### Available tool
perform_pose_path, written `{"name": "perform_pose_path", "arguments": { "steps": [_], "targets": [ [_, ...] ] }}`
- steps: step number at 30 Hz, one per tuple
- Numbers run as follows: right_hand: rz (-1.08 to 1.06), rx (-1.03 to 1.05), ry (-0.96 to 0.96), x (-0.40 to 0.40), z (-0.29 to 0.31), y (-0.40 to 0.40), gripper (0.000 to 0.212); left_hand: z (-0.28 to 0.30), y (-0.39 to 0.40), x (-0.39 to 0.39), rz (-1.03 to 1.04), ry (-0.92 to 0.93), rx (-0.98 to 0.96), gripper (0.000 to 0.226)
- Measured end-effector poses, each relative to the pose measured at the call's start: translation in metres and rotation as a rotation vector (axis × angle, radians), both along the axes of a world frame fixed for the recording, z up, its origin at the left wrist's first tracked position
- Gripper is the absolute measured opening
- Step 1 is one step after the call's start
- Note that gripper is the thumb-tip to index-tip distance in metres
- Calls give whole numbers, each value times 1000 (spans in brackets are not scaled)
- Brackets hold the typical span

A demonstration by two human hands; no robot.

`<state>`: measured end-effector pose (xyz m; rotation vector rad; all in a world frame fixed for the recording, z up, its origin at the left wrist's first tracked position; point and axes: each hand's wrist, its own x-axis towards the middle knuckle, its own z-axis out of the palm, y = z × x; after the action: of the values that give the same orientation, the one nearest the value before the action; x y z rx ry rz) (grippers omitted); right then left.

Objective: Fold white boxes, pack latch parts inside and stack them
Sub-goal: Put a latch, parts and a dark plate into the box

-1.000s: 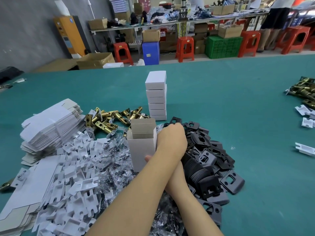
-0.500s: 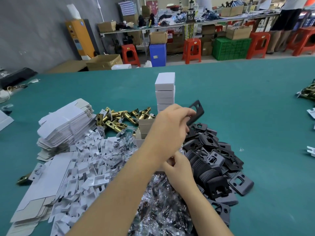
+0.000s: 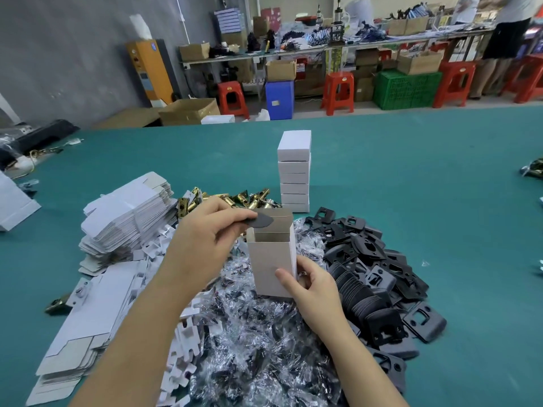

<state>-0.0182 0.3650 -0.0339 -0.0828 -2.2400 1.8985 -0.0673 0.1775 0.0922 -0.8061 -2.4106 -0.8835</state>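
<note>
An open white box (image 3: 270, 259) stands upright over the heap of parts at the middle of the view. My right hand (image 3: 314, 286) grips its lower right corner. My left hand (image 3: 205, 236) pinches a black latch plate (image 3: 262, 221) and holds it at the box's open top. Behind them rises a stack of closed white boxes (image 3: 294, 171). A pile of black plates (image 3: 370, 259) lies to the right of the box. Brass latches (image 3: 249, 198) lie behind my left hand.
Flat box blanks (image 3: 126, 212) are piled at the left, with white card inserts (image 3: 152, 259) in front of them. Clear bags of small parts (image 3: 258, 333) lie between my forearms. The green table (image 3: 411, 186) stretches far to the right. Stools, crates and a person stand beyond it.
My left hand reached across to the black pile, lifted out a plate and brought it back left to the box's open top. My right hand keeps holding the box.
</note>
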Motion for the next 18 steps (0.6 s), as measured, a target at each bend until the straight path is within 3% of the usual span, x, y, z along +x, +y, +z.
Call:
{"name": "perform_pose_path", "arguments": {
  "steps": [9,15,18],
  "targets": [
    [-15,-24,17,-1,-3,-1,18,-1,12,-9,47,-42,-10,17],
    [3,-69,19,-1,-3,0,18,-2,26,-9,26,-298,-108,18],
    [5,-61,16,-1,-3,0,18,-2,28,-11,57,-341,-159,18]
  ]
}}
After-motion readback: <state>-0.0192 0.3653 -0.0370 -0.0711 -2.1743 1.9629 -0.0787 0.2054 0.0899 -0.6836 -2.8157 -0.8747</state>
